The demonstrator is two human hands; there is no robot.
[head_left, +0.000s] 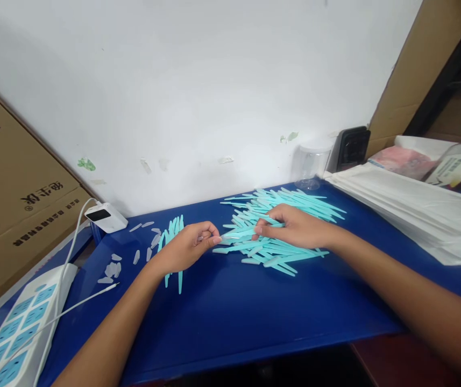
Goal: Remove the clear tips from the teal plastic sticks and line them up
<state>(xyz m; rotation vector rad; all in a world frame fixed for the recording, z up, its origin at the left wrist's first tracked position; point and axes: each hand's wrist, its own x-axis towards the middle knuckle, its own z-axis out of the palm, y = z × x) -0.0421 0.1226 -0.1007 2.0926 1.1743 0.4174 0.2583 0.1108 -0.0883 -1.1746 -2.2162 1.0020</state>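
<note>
My right hand (pixel 295 226) is closed around the handle of a turquoise eyebrow razor (pixel 246 235), above a big loose pile of similar razors (pixel 286 252). The razor's tip points left, toward my left hand (pixel 192 244). My left thumb and forefinger pinch a small clear cap (pixel 227 238) at that tip. Whether the cap is on or just off the blade I cannot tell. A smaller group of turquoise razors (pixel 180 279) lies beside and partly behind my left hand. Several loose clear caps (pixel 112 270) are scattered to the left on the blue table (pixel 222 317).
At the left are a white power strip (pixel 63 290), a white device (pixel 106 217) with cables and a cardboard box (pixel 20 177). A clear plastic cup (pixel 313 166) stands by the wall. White sheets or bags (pixel 416 215) and a bottle (pixel 458 164) are at the right.
</note>
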